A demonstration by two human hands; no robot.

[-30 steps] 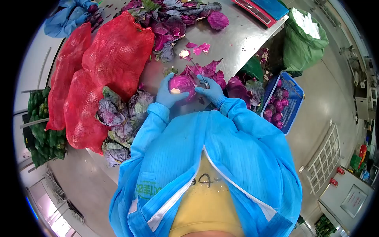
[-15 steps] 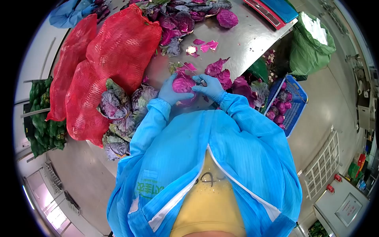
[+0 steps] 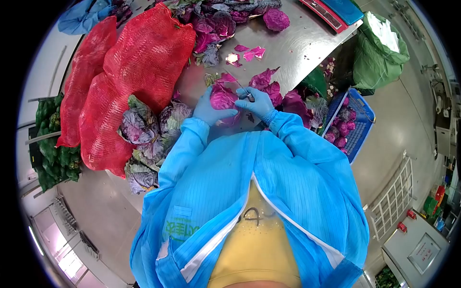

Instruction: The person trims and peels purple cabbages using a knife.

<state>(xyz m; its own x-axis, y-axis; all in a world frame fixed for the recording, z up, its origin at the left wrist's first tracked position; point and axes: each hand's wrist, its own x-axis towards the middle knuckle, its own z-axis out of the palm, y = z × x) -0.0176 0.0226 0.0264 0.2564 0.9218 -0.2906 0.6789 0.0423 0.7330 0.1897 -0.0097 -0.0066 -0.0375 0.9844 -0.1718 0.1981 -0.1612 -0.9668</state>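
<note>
A peeled red cabbage [image 3: 223, 98] is at the table edge in front of my body. My gloved left hand [image 3: 209, 111] grips it from the left side, thumb across its near face. Just right of the cabbage, my gloved right hand [image 3: 260, 104] is closed on a knife [image 3: 249, 96]; the dark handle shows between the fingers and the thin blade points up and left. Loose purple leaves [image 3: 265, 84] lie beyond the right hand. Left of my left hand sit unpeeled cabbages [image 3: 175, 116] with their outer leaves on.
Full red mesh sacks [image 3: 144, 53] stand at the left of the metal table [image 3: 288, 53]. Leaves and another peeled cabbage [image 3: 276, 19] lie at the back. To the right are a blue crate [image 3: 363, 126] of cabbages, a green bag [image 3: 379, 62] and a red-and-blue scale [image 3: 331, 14].
My right hand has pulled slightly away from the cabbage, and the knife blade shows more clearly. The left hand keeps its hold with only a small shift.
</note>
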